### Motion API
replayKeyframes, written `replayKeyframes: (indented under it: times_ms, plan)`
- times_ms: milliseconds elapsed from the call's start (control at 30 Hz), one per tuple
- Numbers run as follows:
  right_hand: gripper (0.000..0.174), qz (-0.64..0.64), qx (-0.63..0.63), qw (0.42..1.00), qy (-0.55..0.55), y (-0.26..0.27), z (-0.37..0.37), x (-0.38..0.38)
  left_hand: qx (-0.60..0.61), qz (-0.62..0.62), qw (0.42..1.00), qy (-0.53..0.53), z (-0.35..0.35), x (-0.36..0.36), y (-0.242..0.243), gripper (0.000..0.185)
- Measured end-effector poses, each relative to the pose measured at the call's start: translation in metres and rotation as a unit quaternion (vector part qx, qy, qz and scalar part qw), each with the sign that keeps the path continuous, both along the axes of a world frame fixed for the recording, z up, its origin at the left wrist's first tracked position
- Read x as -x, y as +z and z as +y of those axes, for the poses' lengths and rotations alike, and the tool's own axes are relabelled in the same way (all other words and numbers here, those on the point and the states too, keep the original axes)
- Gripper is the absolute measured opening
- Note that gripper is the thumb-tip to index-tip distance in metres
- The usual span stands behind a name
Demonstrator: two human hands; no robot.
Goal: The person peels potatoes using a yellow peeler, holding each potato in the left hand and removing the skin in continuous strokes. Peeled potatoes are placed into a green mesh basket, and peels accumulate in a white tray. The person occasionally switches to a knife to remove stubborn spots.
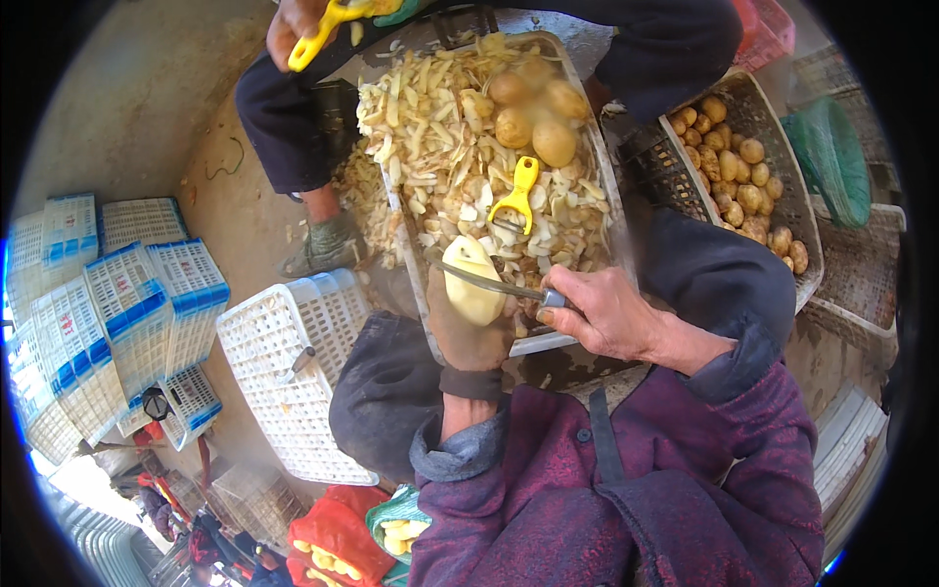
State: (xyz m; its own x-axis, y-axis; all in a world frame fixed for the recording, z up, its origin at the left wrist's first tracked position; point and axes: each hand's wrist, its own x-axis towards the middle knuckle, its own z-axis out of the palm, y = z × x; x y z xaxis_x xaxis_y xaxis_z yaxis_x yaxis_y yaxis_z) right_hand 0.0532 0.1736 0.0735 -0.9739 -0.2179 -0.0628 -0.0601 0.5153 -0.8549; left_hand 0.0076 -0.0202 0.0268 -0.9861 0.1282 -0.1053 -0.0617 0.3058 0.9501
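My left hand (466,334), in a brown glove, holds a peeled potato (480,304) over the near end of a plastic crate (620,213). A knife (522,290) with a grey handle is gripped in my right hand (620,312). Its thin blade lies across the potato's upper part; I cannot tell how deep it sits. Under both hands the crate is heaped with potato peelings (433,147). On them lies a yellow peeler (522,187), just beyond the potato. Farther back in the crate rest several brownish potatoes (554,141), partly blurred.
Opposite sits a person whose hand (290,29) holds another yellow peeler (323,33). Unpeeled potatoes (733,169) fill a crate at right. A white crate (257,330) at left bears a small handled tool (297,363). Behind it are stacked crates (125,286). A red bag (359,521) holds peeled potatoes.
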Motion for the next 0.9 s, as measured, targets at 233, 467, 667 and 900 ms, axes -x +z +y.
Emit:
replayKeyframes:
  times_ms: [233,467,667,900]
  plan:
    - [0.027,0.007,-0.063,0.998,0.030,-0.011,0.000,0.000,-0.323,-0.294,0.889,0.141,-0.006,0.009,-0.016,0.067]
    - [0.027,0.054,-0.098,0.994,0.020,-0.029,-0.004,0.010,-0.443,-0.339,0.815,0.156,-0.010,0.003,-0.022,0.057]
    - [0.026,0.081,-0.087,0.993,-0.013,-0.039,-0.009,0.011,-0.445,-0.330,0.821,0.136,-0.001,0.004,-0.003,0.051]
    - [0.035,-0.332,0.230,0.915,-0.015,-0.027,0.002,0.019,-0.492,-0.332,0.795,0.124,-0.002,0.006,0.000,0.052]
